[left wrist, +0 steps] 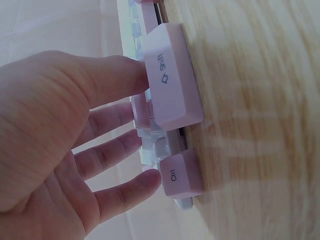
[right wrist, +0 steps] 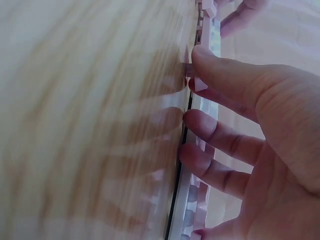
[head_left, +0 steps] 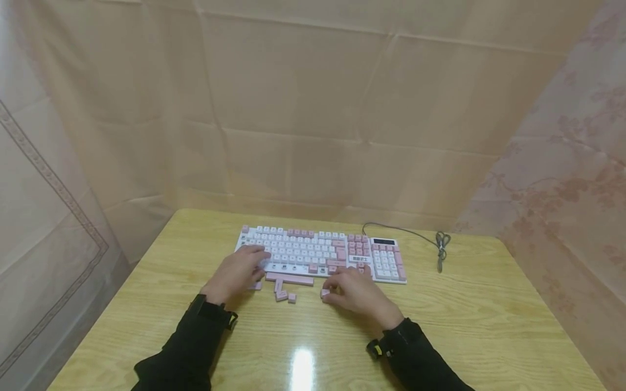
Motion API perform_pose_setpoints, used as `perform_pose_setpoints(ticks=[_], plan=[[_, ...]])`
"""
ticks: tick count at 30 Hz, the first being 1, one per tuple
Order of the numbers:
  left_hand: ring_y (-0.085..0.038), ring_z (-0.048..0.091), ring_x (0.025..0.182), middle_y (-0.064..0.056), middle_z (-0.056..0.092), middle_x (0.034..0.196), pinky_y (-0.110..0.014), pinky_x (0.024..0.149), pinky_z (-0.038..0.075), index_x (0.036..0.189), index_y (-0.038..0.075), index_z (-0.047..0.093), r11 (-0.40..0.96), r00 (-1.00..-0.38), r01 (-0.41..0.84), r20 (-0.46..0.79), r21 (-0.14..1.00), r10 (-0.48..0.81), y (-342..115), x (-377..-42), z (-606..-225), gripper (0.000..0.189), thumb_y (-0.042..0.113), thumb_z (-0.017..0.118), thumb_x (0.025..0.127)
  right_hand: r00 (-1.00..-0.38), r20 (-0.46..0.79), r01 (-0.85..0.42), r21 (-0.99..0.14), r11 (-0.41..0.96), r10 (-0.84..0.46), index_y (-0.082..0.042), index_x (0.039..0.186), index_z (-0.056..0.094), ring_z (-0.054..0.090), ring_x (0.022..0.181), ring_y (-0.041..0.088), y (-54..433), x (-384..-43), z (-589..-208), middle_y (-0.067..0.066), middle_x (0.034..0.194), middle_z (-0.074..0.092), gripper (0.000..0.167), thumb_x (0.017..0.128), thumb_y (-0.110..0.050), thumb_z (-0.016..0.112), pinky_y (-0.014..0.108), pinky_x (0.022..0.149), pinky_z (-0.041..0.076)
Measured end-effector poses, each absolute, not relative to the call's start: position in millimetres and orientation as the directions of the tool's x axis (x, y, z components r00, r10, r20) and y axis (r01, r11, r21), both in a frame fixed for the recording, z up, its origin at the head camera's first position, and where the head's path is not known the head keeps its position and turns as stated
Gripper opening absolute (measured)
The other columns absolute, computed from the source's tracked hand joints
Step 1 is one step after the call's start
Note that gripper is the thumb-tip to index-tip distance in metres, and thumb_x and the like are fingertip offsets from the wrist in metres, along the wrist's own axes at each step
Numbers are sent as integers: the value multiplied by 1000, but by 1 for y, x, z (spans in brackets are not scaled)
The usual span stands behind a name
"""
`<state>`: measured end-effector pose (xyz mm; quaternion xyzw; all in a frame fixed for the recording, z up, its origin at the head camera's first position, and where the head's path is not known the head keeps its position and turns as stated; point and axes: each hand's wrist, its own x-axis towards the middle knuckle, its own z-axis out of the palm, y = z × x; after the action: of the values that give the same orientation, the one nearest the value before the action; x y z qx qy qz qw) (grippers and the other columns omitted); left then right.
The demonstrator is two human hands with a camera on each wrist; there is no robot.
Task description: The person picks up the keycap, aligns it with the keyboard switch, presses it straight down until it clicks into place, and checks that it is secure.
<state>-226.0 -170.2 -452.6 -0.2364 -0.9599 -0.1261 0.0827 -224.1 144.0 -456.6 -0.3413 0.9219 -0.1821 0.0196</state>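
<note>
A white and pink computer keyboard (head_left: 293, 252) lies on the table, with switches bare along its bottom row. My left hand (head_left: 239, 271) rests over its left end, fingers extended. In the left wrist view, that hand's (left wrist: 75, 135) thumb tip reaches behind a loose pink Shift keycap (left wrist: 170, 77); whether they touch I cannot tell. A pink Ctrl keycap (left wrist: 181, 175) sits by a fingertip. In front of the keyboard, my right hand (head_left: 354, 290) pinches a small pink keycap (head_left: 325, 293) between thumb and index finger. The right wrist view shows this hand's (right wrist: 250, 135) other fingers along the keyboard's front edge.
A long pink spacebar keycap (head_left: 289, 279) lies along the keyboard's front edge. Several loose pink keycaps (head_left: 281, 295) are just before it. A grey cable (head_left: 406, 231) runs from the keyboard to a tied bundle (head_left: 442, 247) on the right. Beige cloth (head_left: 293, 108) hangs behind the table.
</note>
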Motion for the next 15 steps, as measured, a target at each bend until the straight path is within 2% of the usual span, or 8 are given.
perform_pose_setpoints(ticks=[1,9,15], plan=[[-35,56,126,-18,63,133,-49,105,45,127,3,68,856,-875,475,216,203,434,-170,-226,-452,39,11,77,90,-767,89,-622,-346,703,-635,-26,96,78,59,85,8,144,-225,-457,-15,92,68,10,91,-34,77,60,94,41],[-35,57,126,-17,63,132,-49,105,45,127,3,68,853,-869,484,220,197,442,-171,-226,-451,39,12,77,90,-788,63,-591,-356,724,-612,-27,94,76,58,83,7,146,-227,-457,-19,88,67,7,92,-34,76,51,90,41],[-35,57,125,-18,64,132,-50,104,46,126,3,68,851,-868,487,221,198,445,-171,-227,-451,38,12,77,90,-791,49,-575,-400,714,-610,-22,96,77,61,84,9,145,-228,-454,-15,87,67,8,93,-29,75,41,84,44]])
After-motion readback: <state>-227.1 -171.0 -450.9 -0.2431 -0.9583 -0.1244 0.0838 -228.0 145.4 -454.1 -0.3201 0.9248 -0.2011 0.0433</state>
